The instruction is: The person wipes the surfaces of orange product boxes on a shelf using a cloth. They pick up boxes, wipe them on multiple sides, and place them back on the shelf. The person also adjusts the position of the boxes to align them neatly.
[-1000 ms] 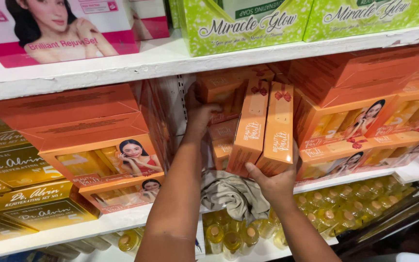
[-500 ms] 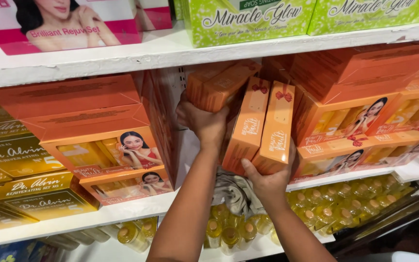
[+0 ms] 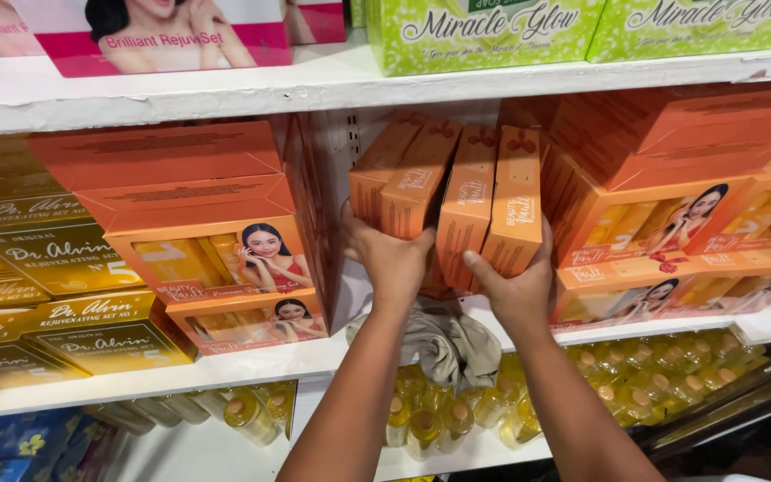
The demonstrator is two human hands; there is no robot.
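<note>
While white shelving (image 3: 252,94) fills the view, its middle shelf carries two stacks of wide orange gift boxes, one on the left (image 3: 198,223) and one on the right (image 3: 671,196), with gold boxes (image 3: 37,295) at far left. Between the stacks, four slim orange cartons (image 3: 452,192) stand side by side, tilted and raised above the shelf board. The left hand (image 3: 393,254) props the two left cartons from beneath, fingers curled on their lower ends; the right hand (image 3: 515,290) cups the two right ones, thumb across the front. Below them lies one crumpled grey cloth (image 3: 443,344), and small yellow bottles (image 3: 653,375), too many to count, crowd the lower shelf.
</note>
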